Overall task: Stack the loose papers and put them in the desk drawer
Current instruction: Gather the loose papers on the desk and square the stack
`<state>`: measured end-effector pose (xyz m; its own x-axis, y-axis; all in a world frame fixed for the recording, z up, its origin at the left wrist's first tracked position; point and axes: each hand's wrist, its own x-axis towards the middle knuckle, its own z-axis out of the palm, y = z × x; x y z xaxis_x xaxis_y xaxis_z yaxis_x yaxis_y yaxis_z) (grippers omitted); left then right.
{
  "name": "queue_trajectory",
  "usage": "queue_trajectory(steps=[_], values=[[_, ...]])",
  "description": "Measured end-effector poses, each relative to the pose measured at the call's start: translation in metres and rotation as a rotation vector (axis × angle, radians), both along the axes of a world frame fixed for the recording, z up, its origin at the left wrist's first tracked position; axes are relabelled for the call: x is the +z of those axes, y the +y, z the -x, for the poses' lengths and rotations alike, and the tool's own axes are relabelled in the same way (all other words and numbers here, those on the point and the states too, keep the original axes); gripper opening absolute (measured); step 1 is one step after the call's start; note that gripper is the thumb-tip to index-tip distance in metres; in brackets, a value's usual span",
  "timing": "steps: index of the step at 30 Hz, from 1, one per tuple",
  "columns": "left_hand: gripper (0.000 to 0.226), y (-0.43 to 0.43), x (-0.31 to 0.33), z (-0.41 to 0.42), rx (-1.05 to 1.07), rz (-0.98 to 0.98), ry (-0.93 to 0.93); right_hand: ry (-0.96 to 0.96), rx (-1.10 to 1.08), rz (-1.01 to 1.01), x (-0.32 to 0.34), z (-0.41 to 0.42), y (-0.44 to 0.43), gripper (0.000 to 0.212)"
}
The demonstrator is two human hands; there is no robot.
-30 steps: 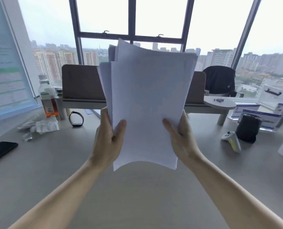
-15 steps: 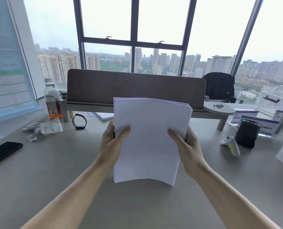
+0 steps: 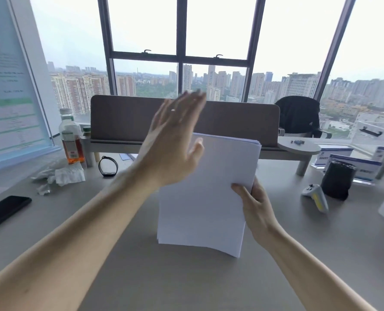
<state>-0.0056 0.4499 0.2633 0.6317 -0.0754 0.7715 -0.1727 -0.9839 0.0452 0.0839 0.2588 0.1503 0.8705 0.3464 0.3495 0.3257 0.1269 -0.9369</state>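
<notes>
A stack of white papers [image 3: 206, 198] stands upright on its bottom edge on the grey desk [image 3: 186, 283], straight ahead of me. My right hand [image 3: 253, 203] grips its right edge, thumb across the front sheet. My left hand [image 3: 175, 140] is raised flat above the stack's upper left corner, fingers stretched out and holding nothing; it covers that corner. No drawer is in view.
A brown divider screen [image 3: 123, 120] on a low shelf runs behind the stack. At left are a black phone [image 3: 5, 209], crumpled tissues [image 3: 63, 175], a drink bottle [image 3: 71, 140] and a wristband [image 3: 108, 166]. At right are a white controller [image 3: 316, 197] and a black cylinder [image 3: 339, 179].
The stack came down from in front of my face and its bottom edge met the desk. My left hand let go of the left edge and rose open above the top.
</notes>
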Motion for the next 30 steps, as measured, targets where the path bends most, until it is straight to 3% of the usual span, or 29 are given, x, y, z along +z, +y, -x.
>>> queue_trajectory(steps=[3,5,9,11,13,15,16,17,19,25,30], values=[[0.06,-0.013,0.005,-0.017,0.097,-0.164,0.326,-0.023,0.003,0.008,0.002,0.001,-0.002,0.039],[0.05,-0.012,0.001,-0.018,0.107,-0.13,0.251,-0.038,0.003,0.02,0.004,0.002,-0.004,0.039],[0.059,-0.007,0.003,-0.009,-0.034,-0.128,0.168,-0.035,0.003,0.018,0.002,0.005,-0.007,0.041],[0.064,0.008,-0.001,-0.004,-0.017,-0.023,0.011,-0.045,-0.003,0.023,0.001,0.006,-0.007,0.042],[0.081,0.037,-0.026,-0.002,-0.042,0.418,-0.036,-0.041,-0.007,0.013,0.001,0.005,-0.008,0.042],[0.088,0.052,-0.06,0.004,-0.283,1.031,0.133,-0.019,-0.001,-0.005,0.0,0.005,-0.009,0.041],[0.08,0.05,-0.078,0.003,-0.4,1.259,0.249,-0.007,0.0,-0.015,-0.001,0.004,-0.008,0.04],[0.063,0.043,-0.094,0.001,-0.424,1.365,0.34,0.003,-0.005,-0.024,-0.002,0.003,-0.006,0.039],[0.04,0.027,-0.116,-0.004,-0.357,1.388,0.357,0.012,-0.018,-0.041,-0.003,0.003,-0.003,0.039],[0.041,0.032,-0.111,-0.007,-0.368,1.305,0.26,-0.022,-0.038,-0.076,0.003,-0.005,0.001,0.04],[0.046,0.04,-0.14,0.002,-0.323,1.325,0.325,0.008,-0.021,0.026,-0.018,-0.003,0.002,0.038]])
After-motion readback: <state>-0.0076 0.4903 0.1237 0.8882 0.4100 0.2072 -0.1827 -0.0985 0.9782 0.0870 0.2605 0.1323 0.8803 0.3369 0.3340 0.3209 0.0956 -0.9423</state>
